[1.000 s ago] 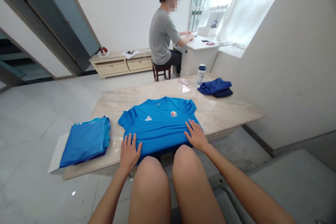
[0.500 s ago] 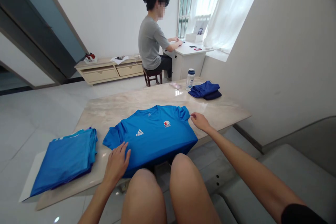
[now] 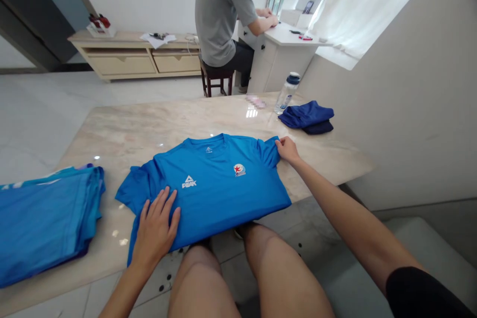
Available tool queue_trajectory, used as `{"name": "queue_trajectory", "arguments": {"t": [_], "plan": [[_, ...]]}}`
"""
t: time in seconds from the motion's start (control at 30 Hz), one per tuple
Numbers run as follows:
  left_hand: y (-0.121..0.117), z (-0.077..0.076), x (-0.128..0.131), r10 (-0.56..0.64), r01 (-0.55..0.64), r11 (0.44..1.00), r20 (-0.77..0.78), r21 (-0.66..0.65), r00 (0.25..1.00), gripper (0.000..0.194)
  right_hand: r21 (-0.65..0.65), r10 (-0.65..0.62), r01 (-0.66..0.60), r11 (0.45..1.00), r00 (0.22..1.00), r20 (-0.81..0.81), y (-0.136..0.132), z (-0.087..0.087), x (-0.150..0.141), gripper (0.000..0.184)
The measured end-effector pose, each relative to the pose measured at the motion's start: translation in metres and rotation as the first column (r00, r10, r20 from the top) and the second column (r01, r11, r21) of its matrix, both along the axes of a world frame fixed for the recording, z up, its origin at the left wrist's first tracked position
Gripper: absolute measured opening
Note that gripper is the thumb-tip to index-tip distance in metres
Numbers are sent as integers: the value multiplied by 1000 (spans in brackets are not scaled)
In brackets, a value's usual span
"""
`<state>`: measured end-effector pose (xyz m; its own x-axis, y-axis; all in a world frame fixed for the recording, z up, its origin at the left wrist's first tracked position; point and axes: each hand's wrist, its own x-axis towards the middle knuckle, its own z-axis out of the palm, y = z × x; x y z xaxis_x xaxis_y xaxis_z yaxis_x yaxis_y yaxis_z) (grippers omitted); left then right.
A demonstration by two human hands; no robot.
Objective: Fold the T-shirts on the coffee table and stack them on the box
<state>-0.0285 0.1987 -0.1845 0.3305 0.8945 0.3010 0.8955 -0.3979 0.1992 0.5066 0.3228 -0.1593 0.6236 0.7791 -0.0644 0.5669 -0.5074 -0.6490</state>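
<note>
A bright blue sports shirt lies face up on the marble table, its hem hanging over the near edge. My left hand rests flat on the shirt's lower left part, fingers spread. My right hand is closed on the shirt's right sleeve at the shoulder. My bare knees show below the table edge.
A stack of folded blue shirts lies at the left of the table. A dark blue garment and a water bottle stand at the far right. Beyond, a person in a grey top sits at a white desk; a low cabinet lines the wall.
My right hand left the shirt's lower right part, reached up and took hold of the right sleeve. My left hand stayed flat on the lower left. The view tilted down.
</note>
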Motion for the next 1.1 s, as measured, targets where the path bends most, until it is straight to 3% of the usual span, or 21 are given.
{"name": "queue_trajectory", "arguments": {"t": [0.2, 0.3, 0.4, 0.63, 0.8, 0.9, 1.03, 1.1], "plan": [[1, 2, 4, 16, -16, 1000, 31, -4, 999, 61, -39, -134, 129, 991, 962, -237, -37, 10, 18, 24], [1, 3, 5, 21, -21, 1000, 52, -15, 998, 62, -127, -150, 107, 986, 903, -403, -52, 12, 18, 35], [1, 4, 5, 20, -19, 1000, 64, -19, 998, 62, -179, -166, 94, 979, 878, -448, -55, 18, 14, 38], [0, 5, 5, 32, -30, 999, 67, -22, 997, 61, -55, -124, 113, 992, 943, -307, -39, 25, -9, 12], [-1, 6, 9, 51, -48, 998, 86, -29, 995, 59, -39, -180, 176, 984, 964, -195, -34, 25, -23, 20], [-3, 8, 11, 63, -60, 998, 98, -30, 993, 57, -45, -182, 178, 983, 972, -147, -33, 34, -24, 26], [-4, 10, 13, 65, -62, 997, 93, -40, 994, 57, 29, -88, 89, 996, 996, -31, -32, 56, -33, 26], [-5, 11, 13, 60, -56, 997, 88, -50, 994, 57, 79, 9, -13, 997, 998, 56, -33, 67, -48, 32]]}}
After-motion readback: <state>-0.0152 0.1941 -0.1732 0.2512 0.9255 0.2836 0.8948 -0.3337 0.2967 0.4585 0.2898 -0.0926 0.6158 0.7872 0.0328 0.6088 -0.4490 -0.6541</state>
